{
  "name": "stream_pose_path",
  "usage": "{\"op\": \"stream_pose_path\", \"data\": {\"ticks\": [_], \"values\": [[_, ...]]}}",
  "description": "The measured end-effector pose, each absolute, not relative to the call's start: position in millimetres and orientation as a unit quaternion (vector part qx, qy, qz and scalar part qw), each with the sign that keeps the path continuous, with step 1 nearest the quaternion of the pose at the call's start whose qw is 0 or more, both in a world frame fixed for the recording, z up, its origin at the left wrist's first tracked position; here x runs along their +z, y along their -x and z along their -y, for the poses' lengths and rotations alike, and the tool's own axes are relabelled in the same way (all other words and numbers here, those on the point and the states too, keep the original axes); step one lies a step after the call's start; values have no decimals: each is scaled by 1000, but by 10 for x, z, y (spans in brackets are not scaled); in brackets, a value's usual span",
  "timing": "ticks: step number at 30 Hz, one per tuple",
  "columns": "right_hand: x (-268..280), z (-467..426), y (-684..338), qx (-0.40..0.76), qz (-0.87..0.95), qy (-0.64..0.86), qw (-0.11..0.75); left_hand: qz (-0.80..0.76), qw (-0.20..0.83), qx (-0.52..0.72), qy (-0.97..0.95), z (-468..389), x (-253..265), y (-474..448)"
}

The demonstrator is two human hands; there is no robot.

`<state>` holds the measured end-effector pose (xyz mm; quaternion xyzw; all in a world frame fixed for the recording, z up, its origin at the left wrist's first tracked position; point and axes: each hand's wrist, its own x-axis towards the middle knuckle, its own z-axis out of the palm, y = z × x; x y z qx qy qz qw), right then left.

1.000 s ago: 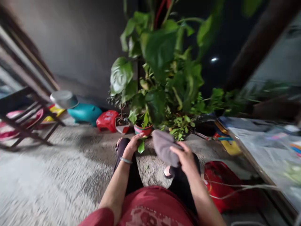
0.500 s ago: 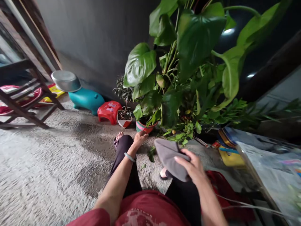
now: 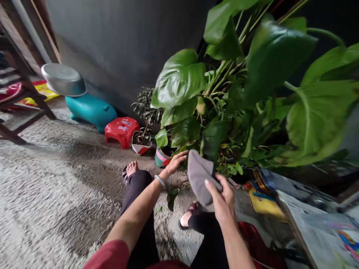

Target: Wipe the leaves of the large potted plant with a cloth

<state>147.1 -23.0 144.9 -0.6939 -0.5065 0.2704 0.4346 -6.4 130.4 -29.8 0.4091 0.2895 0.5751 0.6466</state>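
My right hand (image 3: 223,196) grips a folded grey cloth (image 3: 199,178), thumb on top, held above the floor beside the plant. To its left my left hand (image 3: 175,163) reaches forward with fingers stretched out and nothing visible in it. It is just in front of a pink-and-green striped pot (image 3: 162,157), partly covering it. Large glossy leaves of a potted plant (image 3: 179,80) rise over the pot and hide its right side. Whether the left fingertips touch a lower leaf, I cannot tell.
Left of the pot are a small white-and-red planter (image 3: 141,147), a red stool (image 3: 122,129) and a teal animal-shaped seat (image 3: 91,111) bearing a metal basin (image 3: 64,80). A wooden chair (image 3: 21,89) stands far left. A plastic-covered table (image 3: 322,220) lies right. A fallen leaf (image 3: 172,198) is on the concrete.
My left hand has left the striped pot's rim and moved rightward, its fingers extending. The grey cloth has come nearer to the plant and turned more upright in my right hand. The view has shifted closer.
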Motion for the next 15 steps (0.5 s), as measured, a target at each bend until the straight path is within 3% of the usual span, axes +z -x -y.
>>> {"op": "stream_pose_path", "data": {"ticks": [3,8,11,15], "values": [[1314,-286,-1258,219,506,678,485,-224,715,575,-330,-1288,-287,47],[1001,-128,-1223,333,502,690,402,-166,799,515,-263,-1278,-293,165],[1101,55,-1423,306,452,689,477,-168,799,513,-264,-1282,-309,213],[1267,-299,-1508,173,421,667,589,-186,780,530,-277,-1243,-293,210]]}}
